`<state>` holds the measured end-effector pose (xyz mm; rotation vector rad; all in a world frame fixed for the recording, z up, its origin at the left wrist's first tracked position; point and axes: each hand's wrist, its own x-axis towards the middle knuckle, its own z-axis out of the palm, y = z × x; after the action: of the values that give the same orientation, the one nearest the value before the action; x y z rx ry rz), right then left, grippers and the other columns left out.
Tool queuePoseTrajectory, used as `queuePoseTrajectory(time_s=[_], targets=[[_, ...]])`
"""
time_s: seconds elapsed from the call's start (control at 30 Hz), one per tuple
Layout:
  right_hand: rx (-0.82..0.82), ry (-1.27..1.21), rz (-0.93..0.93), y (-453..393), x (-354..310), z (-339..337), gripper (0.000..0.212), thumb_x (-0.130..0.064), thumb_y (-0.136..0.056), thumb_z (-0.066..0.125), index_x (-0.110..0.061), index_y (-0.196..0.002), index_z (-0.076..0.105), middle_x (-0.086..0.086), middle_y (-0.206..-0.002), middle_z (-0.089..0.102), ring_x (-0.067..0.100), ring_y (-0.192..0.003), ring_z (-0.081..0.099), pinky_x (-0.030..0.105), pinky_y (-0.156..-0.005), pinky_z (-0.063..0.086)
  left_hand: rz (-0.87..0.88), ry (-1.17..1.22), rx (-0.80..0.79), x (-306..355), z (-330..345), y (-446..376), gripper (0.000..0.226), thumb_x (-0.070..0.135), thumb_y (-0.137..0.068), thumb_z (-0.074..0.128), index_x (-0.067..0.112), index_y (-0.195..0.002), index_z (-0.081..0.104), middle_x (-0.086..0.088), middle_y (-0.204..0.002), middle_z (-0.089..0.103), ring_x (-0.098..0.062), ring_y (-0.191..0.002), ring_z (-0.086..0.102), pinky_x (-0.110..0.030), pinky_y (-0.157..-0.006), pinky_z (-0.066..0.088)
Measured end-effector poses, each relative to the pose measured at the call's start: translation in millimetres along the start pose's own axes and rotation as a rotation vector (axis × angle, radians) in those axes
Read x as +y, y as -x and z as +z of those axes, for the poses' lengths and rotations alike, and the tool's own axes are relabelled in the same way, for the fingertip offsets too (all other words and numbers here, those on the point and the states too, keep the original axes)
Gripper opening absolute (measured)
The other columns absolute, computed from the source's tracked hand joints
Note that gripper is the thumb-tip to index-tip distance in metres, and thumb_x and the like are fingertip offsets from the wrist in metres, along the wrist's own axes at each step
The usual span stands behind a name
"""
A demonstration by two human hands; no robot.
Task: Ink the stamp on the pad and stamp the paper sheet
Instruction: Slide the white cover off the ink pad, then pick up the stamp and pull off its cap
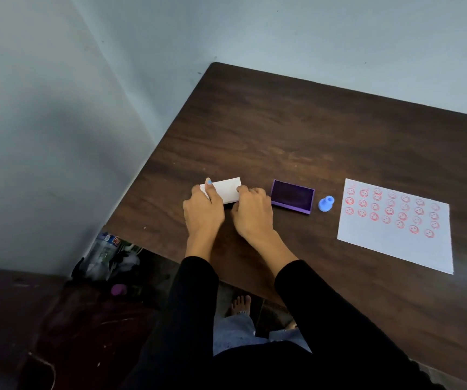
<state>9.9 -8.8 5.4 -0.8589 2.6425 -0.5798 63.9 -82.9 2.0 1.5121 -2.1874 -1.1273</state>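
A purple ink pad (292, 196) lies open on the dark wooden table (283, 130), its dark inked face up. Just right of it stands a small blue stamp (326, 204), upright and untouched. Further right lies a white paper sheet (395, 243) covered with several red smiley prints. Left of the pad lies a white rectangular lid or box (228, 188). My left hand (202, 211) grips its left end with a finger on top. My right hand (252, 213) holds its right end, beside the pad.
The table's near edge runs diagonally under my forearms, and its left corner meets a grey wall. On the floor to the left stand plastic bottles and clutter (108, 254). My legs and a bare foot (240, 304) show below the table edge.
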Motion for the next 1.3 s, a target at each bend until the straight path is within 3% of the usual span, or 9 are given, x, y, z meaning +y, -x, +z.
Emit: queuePoseTrajectory(time_s=[0.2, 0.5, 0.7, 0.8, 0.9, 1.0, 1.07, 1.2, 1.3], targets=[[-0.022, -0.030, 0.000, 1.7, 8.5, -2.9, 0.041, -0.009, -0.086, 0.051, -0.005, -0.126, 0.047, 0.017, -0.124, 0.058, 0.032, -0.120, 0.047, 0.040, -0.099, 0.038, 0.018, -0.173, 0.007, 3.8, 2.3, -1.0, 0.052, 0.040, -0.099, 0.030, -0.002, -0.125, 0.047, -0.024, -0.123, 0.058, -0.042, -0.115, 0.051, -0.049, -0.095, 0.043], [0.542, -0.237, 0.210, 3.8, 75.4, -61.3, 0.042, -0.009, -0.086, 0.055, -0.011, -0.128, 0.050, 0.008, -0.135, 0.053, 0.023, -0.129, 0.042, 0.036, -0.107, 0.036, 0.300, -0.194, -0.179, 55.4, 51.6, 13.9, 0.055, 0.030, -0.094, 0.051, 0.002, -0.139, 0.037, -0.019, -0.139, 0.048, -0.034, -0.131, 0.040, -0.046, -0.108, 0.031], [0.348, -0.243, 0.407, 18.7, 125.6, -71.7, 0.046, -0.013, -0.081, 0.066, -0.014, -0.125, 0.051, 0.009, -0.129, 0.054, 0.026, -0.120, 0.047, 0.036, -0.092, 0.045, 0.565, -0.326, -0.397, 74.9, 101.4, 42.0, 0.068, 0.027, -0.080, 0.068, 0.010, -0.139, 0.039, -0.011, -0.144, 0.044, -0.028, -0.139, 0.032, -0.043, -0.118, 0.018], [0.322, -0.258, 0.420, 20.7, 137.6, -67.3, 0.035, -0.014, -0.082, 0.066, -0.013, -0.116, 0.056, 0.009, -0.119, 0.061, 0.026, -0.108, 0.054, 0.033, -0.080, 0.046, 0.642, -0.343, -0.445, 79.5, 118.2, 50.6, 0.063, 0.026, -0.082, 0.066, 0.011, -0.138, 0.042, -0.013, -0.148, 0.038, -0.029, -0.144, 0.020, -0.039, -0.119, 0.004], [0.332, -0.283, 0.428, 20.0, 143.2, -64.9, 0.020, -0.015, -0.086, 0.064, -0.012, -0.105, 0.063, 0.009, -0.107, 0.068, 0.022, -0.094, 0.062, 0.025, -0.071, 0.043, 0.672, -0.381, -0.444, 80.6, 127.2, 53.7, 0.061, 0.026, -0.082, 0.066, 0.010, -0.136, 0.045, -0.013, -0.150, 0.036, -0.027, -0.145, 0.016, -0.037, -0.119, -0.001], [0.373, -0.380, 0.454, 17.4, 148.9, -65.3, 0.013, -0.018, -0.085, 0.065, -0.011, -0.096, 0.066, 0.009, -0.096, 0.072, 0.022, -0.086, 0.064, 0.028, -0.070, 0.047, 0.655, -0.404, -0.417, 80.0, 133.6, 52.7, 0.060, 0.031, -0.082, 0.068, 0.009, -0.134, 0.048, -0.013, -0.149, 0.038, -0.026, -0.145, 0.018, -0.037, -0.119, 0.000], [0.413, -0.488, 0.486, 14.7, 153.3, -67.7, 0.013, -0.018, -0.081, 0.067, -0.011, -0.092, 0.068, 0.007, -0.091, 0.073, 0.020, -0.084, 0.065, 0.029, -0.073, 0.049, 0.640, -0.385, -0.398, 79.7, 136.8, 51.6, 0.056, 0.033, -0.082, 0.068, 0.009, -0.129, 0.053, -0.013, -0.147, 0.041, -0.026, -0.144, 0.021, -0.037, -0.118, 0.001], [0.458, -0.634, 0.532, 9.2, 160.5, -75.3, 0.014, -0.017, -0.076, 0.067, -0.012, -0.088, 0.071, 0.005, -0.088, 0.073, 0.013, -0.078, 0.064, 0.017, -0.064, 0.043, 0.637, -0.263, -0.379, 82.1, 142.7, 50.2, 0.037, 0.029, -0.081, 0.070, 0.012, -0.114, 0.065, -0.011, -0.140, 0.050, -0.025, -0.141, 0.029, -0.038, -0.118, 0.003], [0.454, -0.692, 0.543, 5.1, 162.4, -78.5, 0.016, -0.020, -0.075, 0.071, -0.012, -0.089, 0.070, 0.004, -0.085, 0.072, 0.011, -0.074, 0.061, 0.020, -0.066, 0.047, 0.640, -0.244, -0.370, 85.6, 144.5, 49.7, 0.034, 0.028, -0.082, 0.069, 0.012, -0.112, 0.067, -0.009, -0.140, 0.051, -0.024, -0.141, 0.030, -0.038, -0.117, 0.003]])
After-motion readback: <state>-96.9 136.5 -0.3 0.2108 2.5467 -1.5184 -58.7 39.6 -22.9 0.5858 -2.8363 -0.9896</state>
